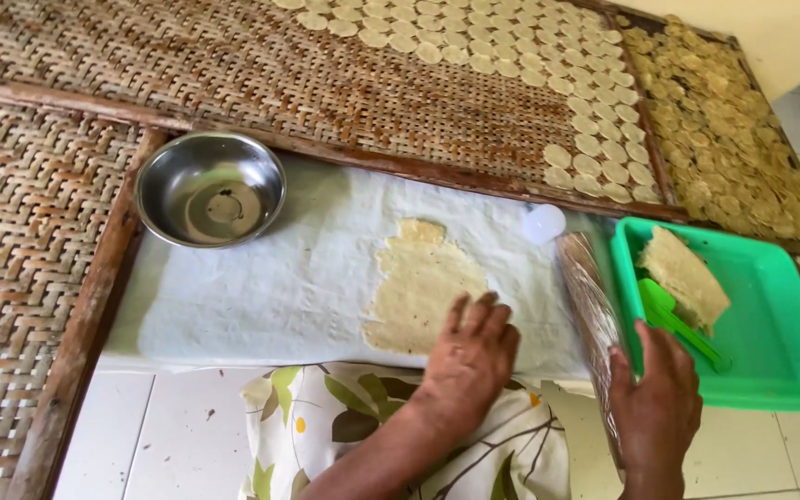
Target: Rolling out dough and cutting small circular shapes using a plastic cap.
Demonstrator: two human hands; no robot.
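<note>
Dough (421, 287), rolled thin and pale yellow with a ragged outline, lies on a white cloth (261, 278) spread over the floor between woven bamboo mats. From the head camera, the left hand (470, 356) rests flat on the near right edge of that sheet, fingers together and stretched out, palm down, holding nothing. The right hand (656, 389) sits further right, fingers loosely spread and open, its fingertips touching the near rim of a green plastic tray (780, 370); it grips nothing that I can see. Between the two hands lies a rolling pin (590, 306) wrapped in clear plastic, running from the far side toward the person, just beside the tray's left wall.

Inside the tray a thick slab of the same dough (687, 276) leans near the far left corner, and a green scraper (673, 315) lies beside it, close to the right hand's fingers. A small round white lid-like thing (544, 223) sits on the cloth at the far end of the rolling pin. A shiny metal bowl (210, 189) stands on the cloth's far left corner, well apart from the hands. Beyond the cloth, a woven bamboo rack (261, 65) carries rows of small pale discs (548, 74) along its far and right parts, and a second rack (724, 130) to the right is covered with yellower discs. A leaf-printed fabric (326, 426) covers the person's lap under the left forearm.
</note>
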